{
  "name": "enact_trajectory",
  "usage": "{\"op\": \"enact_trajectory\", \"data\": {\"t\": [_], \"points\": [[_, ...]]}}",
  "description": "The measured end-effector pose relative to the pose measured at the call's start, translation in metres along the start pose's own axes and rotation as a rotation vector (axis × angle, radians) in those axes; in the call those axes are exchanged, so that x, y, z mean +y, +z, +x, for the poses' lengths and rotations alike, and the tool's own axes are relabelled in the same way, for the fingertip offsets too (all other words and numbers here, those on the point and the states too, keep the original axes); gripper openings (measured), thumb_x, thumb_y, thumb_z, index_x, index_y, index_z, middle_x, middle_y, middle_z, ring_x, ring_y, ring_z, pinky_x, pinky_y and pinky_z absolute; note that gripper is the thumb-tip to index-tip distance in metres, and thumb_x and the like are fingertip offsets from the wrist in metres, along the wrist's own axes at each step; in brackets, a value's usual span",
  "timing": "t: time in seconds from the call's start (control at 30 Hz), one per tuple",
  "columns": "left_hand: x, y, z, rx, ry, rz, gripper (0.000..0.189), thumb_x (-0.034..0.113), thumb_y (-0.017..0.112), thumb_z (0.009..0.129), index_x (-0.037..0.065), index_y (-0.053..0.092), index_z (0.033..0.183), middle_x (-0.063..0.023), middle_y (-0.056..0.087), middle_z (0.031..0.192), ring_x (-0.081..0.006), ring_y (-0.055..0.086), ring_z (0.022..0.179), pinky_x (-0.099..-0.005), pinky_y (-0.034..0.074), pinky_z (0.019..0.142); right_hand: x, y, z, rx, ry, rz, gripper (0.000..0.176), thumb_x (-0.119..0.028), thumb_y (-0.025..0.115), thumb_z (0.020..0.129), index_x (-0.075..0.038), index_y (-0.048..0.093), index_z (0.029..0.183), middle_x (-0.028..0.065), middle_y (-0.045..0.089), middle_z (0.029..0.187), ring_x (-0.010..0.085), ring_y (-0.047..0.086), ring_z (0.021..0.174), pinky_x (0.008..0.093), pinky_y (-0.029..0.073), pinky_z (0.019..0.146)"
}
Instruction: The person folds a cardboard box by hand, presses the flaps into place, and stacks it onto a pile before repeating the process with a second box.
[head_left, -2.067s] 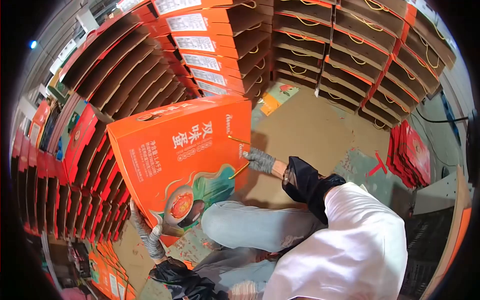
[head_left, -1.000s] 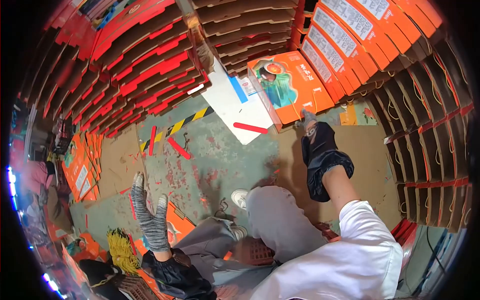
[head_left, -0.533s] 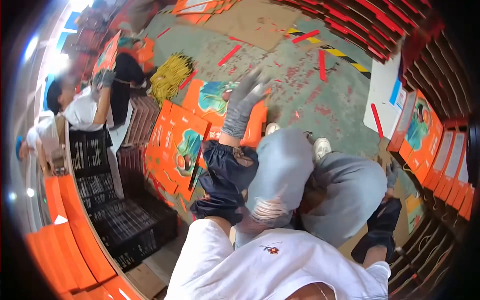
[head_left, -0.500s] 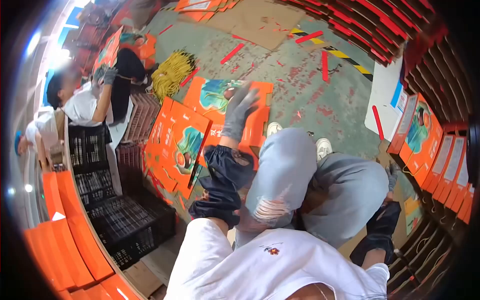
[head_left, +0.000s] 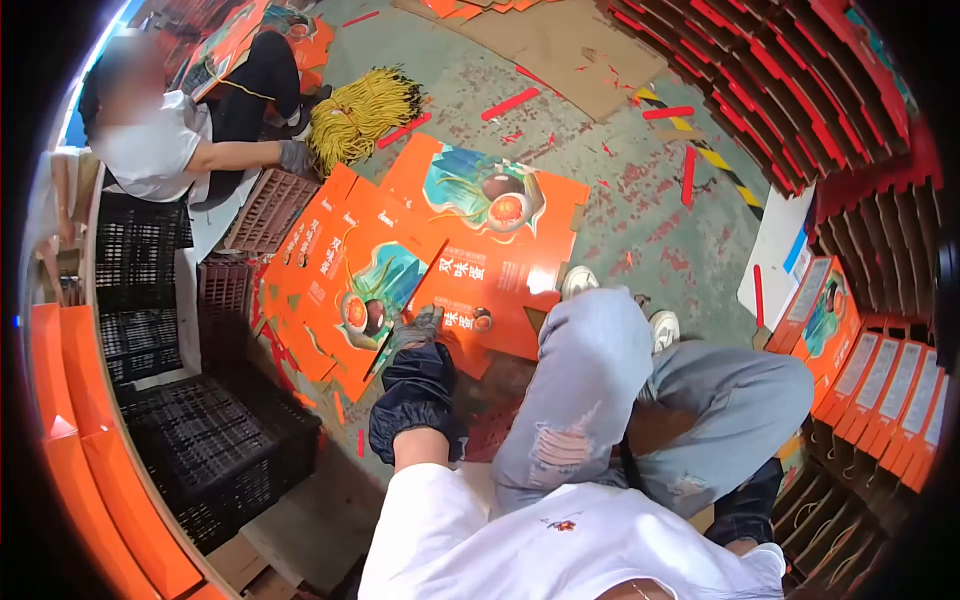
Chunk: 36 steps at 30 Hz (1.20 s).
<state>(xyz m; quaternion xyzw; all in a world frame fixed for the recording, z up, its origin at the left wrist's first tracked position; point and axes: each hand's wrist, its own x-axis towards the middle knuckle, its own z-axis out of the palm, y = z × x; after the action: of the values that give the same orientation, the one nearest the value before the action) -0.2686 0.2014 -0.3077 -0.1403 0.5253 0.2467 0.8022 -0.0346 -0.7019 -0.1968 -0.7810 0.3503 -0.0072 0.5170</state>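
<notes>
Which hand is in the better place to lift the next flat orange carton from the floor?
Left, probably. The left hand lies at the edge of the flat orange cartons. The right hand is hidden; only its dark sleeve shows, beyond the legs, away from the pile.

One head-worn view, through a wide fisheye lens ringed in black, looks steeply down the person's own front. The shirt (head_left: 520, 540) fills the lower edge, very near. The knees (head_left: 590, 370) sit at centre, with the left hand (head_left: 415, 328) just left of them. The floor (head_left: 640, 220) spreads above, farther off, with a co-worker (head_left: 160, 140) at upper left and box stacks (head_left: 800, 90) at upper right.
</notes>
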Motion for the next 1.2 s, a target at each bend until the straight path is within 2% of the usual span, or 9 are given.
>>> {"op": "enact_trajectory", "data": {"t": [0.03,0.13,0.27,0.4,0.53,0.6,0.9,1.13,1.2], "points": [[0.0,0.003,0.009,0.047,0.047,0.037,0.049,0.054,0.058,0.085,0.007,0.053,0.095,-0.0158,0.064,0.108,-0.0307,0.062,0.099,-0.0552,0.039,0.103,-0.005,0.002,-0.004,-0.011,0.0,-0.007,0.039,-0.02,0.059,0.093,0.003,0.051,0.123,0.0112,0.058,0.121,0.0266,0.058,0.106,0.0368,0.046,0.091],[0.022,-0.006,0.06,-1.267,0.025,0.171,0.04,0.053,0.055,0.088,0.013,0.053,0.086,-0.0025,0.055,0.07,-0.0155,0.05,0.06,-0.046,0.047,0.091,-0.02,0.008,-0.015,-0.04,-0.007,-0.033,0.04,-0.021,0.059,0.093,0.003,0.051,0.124,0.0113,0.058,0.122,0.0266,0.057,0.107,0.0366,0.046,0.092],[0.025,0.011,0.038,-0.194,0.378,-0.085,0.038,0.047,0.054,0.091,0.015,0.051,0.069,0.0032,0.037,0.052,-0.015,0.029,0.043,-0.0366,0.045,0.064,-0.041,0.01,-0.012,-0.102,-0.045,-0.062,0.041,-0.021,0.059,0.093,0.003,0.05,0.126,0.0114,0.057,0.123,0.0264,0.057,0.109,0.0364,0.045,0.094],[0.033,0.03,-0.011,-0.587,0.214,0.24,0.039,0.036,0.052,0.094,0.014,0.044,0.064,0.0023,0.041,0.055,-0.0116,0.034,0.045,-0.032,0.049,0.07,-0.07,0.022,0.0,-0.219,-0.138,-0.072,0.043,-0.021,0.059,0.093,0.003,0.05,0.127,0.0115,0.057,0.124,0.0263,0.057,0.111,0.0362,0.045,0.095],[-0.035,0.074,-0.083,-0.185,0.774,0.417,0.02,0.02,0.058,0.09,0.011,0.055,0.073,0.0021,0.054,0.066,-0.01,0.045,0.052,-0.026,0.041,0.051,-0.138,0.059,0.013,-0.468,-0.401,-0.058,0.044,-0.021,0.059,0.093,0.003,0.049,0.129,0.0117,0.057,0.125,0.0262,0.056,0.113,0.036,0.044,0.097],[-0.052,0.048,-0.058,-0.501,0.652,0.63,0.01,0.013,0.058,0.089,0.005,0.063,0.089,-0.0029,0.065,0.08,-0.0111,0.059,0.064,-0.0242,0.048,0.055,-0.202,0.087,-0.01,-0.582,-0.57,-0.086,0.045,-0.021,0.059,0.093,0.003,0.049,0.129,0.0117,0.056,0.126,0.0261,0.056,0.114,0.0359,0.044,0.098],[-0.307,0.071,-0.102,-0.654,0.583,1.216,0.019,0.023,0.057,0.092,0.006,0.058,0.103,-0.0078,0.062,0.092,-0.0154,0.055,0.074,-0.0279,0.046,0.067,-0.365,0.247,-0.381,-1.185,-1.457,-0.574,0.076,-0.024,0.076,0.072,-0.006,0.045,0.138,0.0213,0.043,0.141,0.0339,0.039,0.133,0.0404,0.029,0.111],[-0.358,0.086,-0.152,-0.949,0.648,1.663,0.041,0.027,0.064,0.087,0.007,0.049,0.119,-0.0111,0.058,0.109,-0.0208,0.054,0.093,-0.0308,0.045,0.082,-0.301,0.369,-0.455,-0.457,-1.57,-1.209,0.082,-0.031,0.064,0.08,-0.013,0.024,0.149,0.0203,0.047,0.138,0.0384,0.053,0.12,0.0596,0.046,0.09],[-0.367,0.088,-0.161,-1.028,0.667,1.746,0.048,0.028,0.066,0.086,0.007,0.047,0.124,-0.012,0.057,0.113,-0.0223,0.054,0.099,-0.0317,0.044,0.086,-0.306,0.384,-0.414,-0.708,-1.3,-0.754,0.071,-0.025,0.062,0.08,-0.013,0.033,0.144,0.0172,0.055,0.13,0.0346,0.059,0.11,0.0525,0.051,0.081]]}}
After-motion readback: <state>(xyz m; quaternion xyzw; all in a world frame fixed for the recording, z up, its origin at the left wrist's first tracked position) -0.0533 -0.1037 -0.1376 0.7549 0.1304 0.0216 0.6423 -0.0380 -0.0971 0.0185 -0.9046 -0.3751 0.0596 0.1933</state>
